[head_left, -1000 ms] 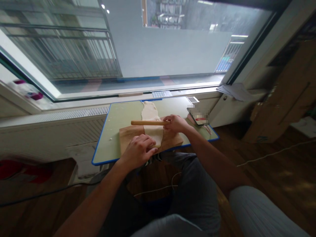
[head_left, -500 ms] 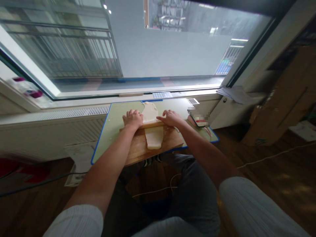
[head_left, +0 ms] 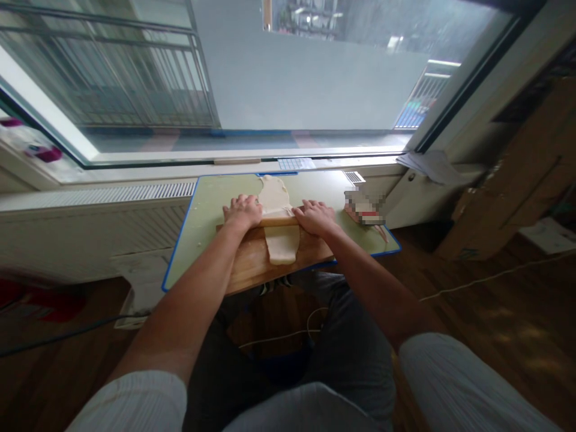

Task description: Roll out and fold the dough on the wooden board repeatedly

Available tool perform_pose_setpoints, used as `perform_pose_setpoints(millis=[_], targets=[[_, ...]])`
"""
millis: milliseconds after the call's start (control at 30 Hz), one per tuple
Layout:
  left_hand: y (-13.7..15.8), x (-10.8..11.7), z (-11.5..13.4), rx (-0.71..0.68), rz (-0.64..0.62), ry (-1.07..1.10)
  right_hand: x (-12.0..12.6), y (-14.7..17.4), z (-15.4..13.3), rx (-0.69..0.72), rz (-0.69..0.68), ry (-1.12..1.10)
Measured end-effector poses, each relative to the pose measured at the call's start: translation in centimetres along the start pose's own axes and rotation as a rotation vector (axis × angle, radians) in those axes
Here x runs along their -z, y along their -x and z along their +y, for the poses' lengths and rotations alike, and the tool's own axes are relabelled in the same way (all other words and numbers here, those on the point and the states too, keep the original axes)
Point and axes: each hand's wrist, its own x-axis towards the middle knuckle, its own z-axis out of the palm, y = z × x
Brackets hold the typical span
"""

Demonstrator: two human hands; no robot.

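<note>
A wooden rolling pin [head_left: 281, 221] lies crosswise over a long strip of pale dough [head_left: 282, 247]. My left hand [head_left: 243, 212] grips the pin's left end, fingers curled over it. At the other end my right hand [head_left: 315, 217] rests on the pin with its fingers bent over the top. The near part of the dough lies flat on a wooden cutting board [head_left: 247, 267]. Its far part spreads past the pin, wider and uneven-edged, toward the window. My palms hide both ends of the pin.
Beneath the board is a pale green tabletop [head_left: 209, 201] with a blue rim. A blurred-out item [head_left: 365, 207] lies at its right. Behind stand a radiator [head_left: 112, 195] and a window sill with papers [head_left: 427, 167]. A cardboard box [head_left: 508, 180] leans at right; cables cross the floor.
My right hand has shifted its hold, its fingers now lying more over the pin. The left hand keeps its grip. The whole view has tilted slightly downward.
</note>
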Motion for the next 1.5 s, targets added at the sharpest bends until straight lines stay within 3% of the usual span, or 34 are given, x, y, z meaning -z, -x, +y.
perform_pose_setpoints(millis=[100, 300, 467, 767, 1033, 1233, 1500], targets=[[1.2, 0.2, 0.0, -0.004, -0.011, -0.001, -0.1, 2.1, -0.5, -0.05, 0.085, 0.02], [5.4, 1.0, 0.3, -0.035, -0.004, -0.086, -0.3, 6.6, -1.3, -0.039, 0.13, 0.033], [7.7, 1.5, 0.5, -0.049, 0.012, -0.162, -0.3, 7.4, -1.0, -0.014, 0.134, 0.082], [3.2, 1.4, 0.7, -0.012, -0.055, -0.168, 0.5, 0.9, 0.1, -0.033, -0.009, 0.087], [-1.2, 0.9, 0.4, 0.018, -0.103, -0.152, 0.8, -3.5, 0.4, -0.11, -0.047, -0.009], [-2.6, 0.6, 0.3, 0.015, -0.099, -0.157, 1.1, -4.5, 0.2, -0.148, -0.039, -0.03], [-1.6, 0.7, 0.2, 0.012, -0.136, -0.152, 0.9, -2.9, 0.2, -0.149, -0.025, -0.026]])
